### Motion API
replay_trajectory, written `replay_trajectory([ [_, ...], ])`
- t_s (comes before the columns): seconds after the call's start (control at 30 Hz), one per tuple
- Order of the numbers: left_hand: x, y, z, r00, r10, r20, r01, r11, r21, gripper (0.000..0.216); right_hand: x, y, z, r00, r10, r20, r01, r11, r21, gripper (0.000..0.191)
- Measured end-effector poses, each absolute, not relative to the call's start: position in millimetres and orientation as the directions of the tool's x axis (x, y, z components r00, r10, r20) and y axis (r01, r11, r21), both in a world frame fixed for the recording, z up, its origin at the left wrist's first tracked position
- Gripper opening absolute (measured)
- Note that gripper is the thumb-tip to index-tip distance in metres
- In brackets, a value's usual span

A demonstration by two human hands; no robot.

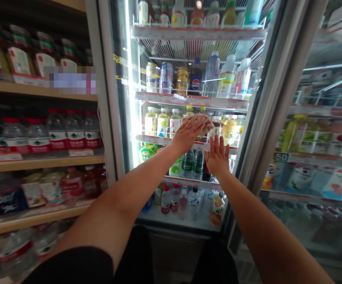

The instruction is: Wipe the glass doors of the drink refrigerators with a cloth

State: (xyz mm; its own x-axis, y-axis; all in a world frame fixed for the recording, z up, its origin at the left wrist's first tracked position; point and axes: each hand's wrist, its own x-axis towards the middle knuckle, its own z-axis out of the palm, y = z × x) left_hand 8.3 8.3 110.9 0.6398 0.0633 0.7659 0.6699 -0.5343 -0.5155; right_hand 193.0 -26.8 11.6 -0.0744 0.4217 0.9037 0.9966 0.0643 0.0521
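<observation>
My left hand (186, 133) presses a pale pinkish cloth (205, 121) to the glass door (154, 181) of a lit drinks fridge, with its fingers laid over the cloth. Lower and to the right, my right hand (218, 157) is open, its fingers spread and its palm toward the same glass. Nothing shows in that hand. Behind the door stand shelves of bottles and cans, among them a dark Pepsi bottle (196, 77) and a yellow juice bottle (230, 128). My hands and the cloth hide part of the middle shelves.
Wooden shelves (40, 162) on the left hold red-capped water bottles (75, 129) and jars (21, 51). To the right, past a metal door frame (283, 94), another glass-fronted fridge holds drinks (309, 136). My dark-clothed legs are below, close to the fridge base.
</observation>
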Motion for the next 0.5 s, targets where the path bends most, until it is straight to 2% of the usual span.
replay_trajectory([
  [0.13, 0.8, 9.3, 116.0, 0.654, 0.053, 0.755, 0.655, -0.539, -0.529, 0.062, 193.3, -26.6, 11.1, -0.077, 0.422, 0.904, 0.996, 0.066, 0.053, 0.068],
  [0.3, -21.6, 12.7, 111.2, 0.489, 0.062, 0.87, 0.772, -0.495, -0.398, 0.064, 193.7, -26.9, 10.8, -0.082, 0.427, 0.901, 0.996, 0.072, 0.056, 0.066],
  [0.5, -38.0, 9.1, 43.1, 0.607, 0.078, 0.791, 0.717, -0.481, -0.504, 0.062, 192.8, -27.4, 10.8, -0.076, 0.436, 0.897, 0.996, 0.083, 0.044, 0.067],
])
